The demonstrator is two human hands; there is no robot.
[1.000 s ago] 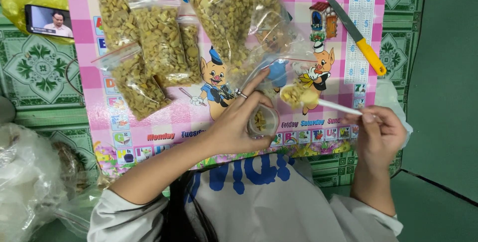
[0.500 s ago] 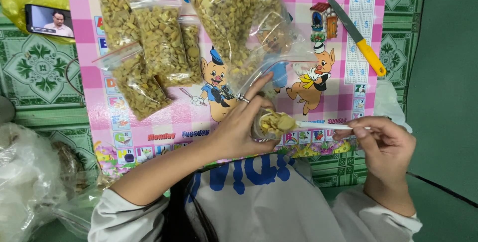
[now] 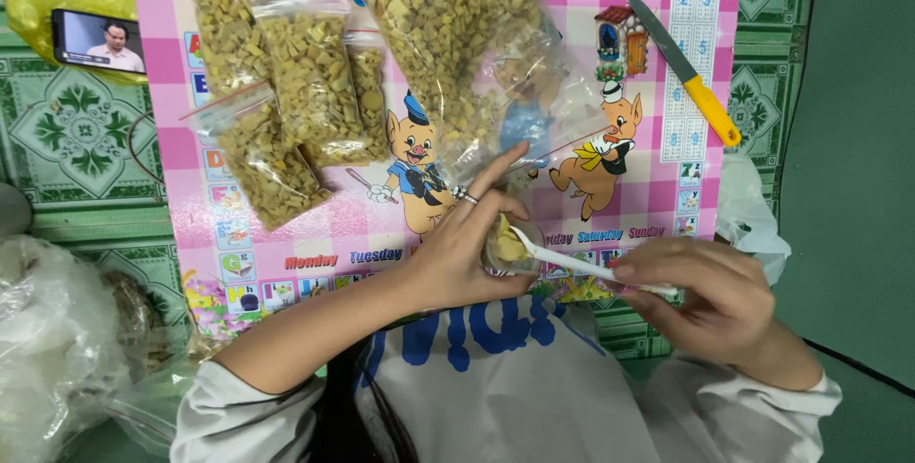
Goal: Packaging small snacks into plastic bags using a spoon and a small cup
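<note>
My left hand (image 3: 467,244) grips a small clear jar (image 3: 505,251) over the pink cartoon mat (image 3: 648,63). My right hand (image 3: 710,296) holds a white plastic spoon (image 3: 581,263) by its handle, and the spoon's bowl sits in the jar's mouth among yellowish chopped pieces. A large clear bag of the same chopped pieces (image 3: 457,34) lies just beyond the jar, partly open toward my hands.
Several smaller sealed bags of chopped pieces (image 3: 286,101) lie at the mat's left. A knife with a yellow handle (image 3: 691,77) rests at the right. A phone (image 3: 98,41) leans on a yellow bag at far left. White plastic bags (image 3: 48,349) bulge at lower left.
The spoon, loaded near the big bag a second ago, has come down and left into the jar. My right hand has dropped lower. The left hand stays on the jar.
</note>
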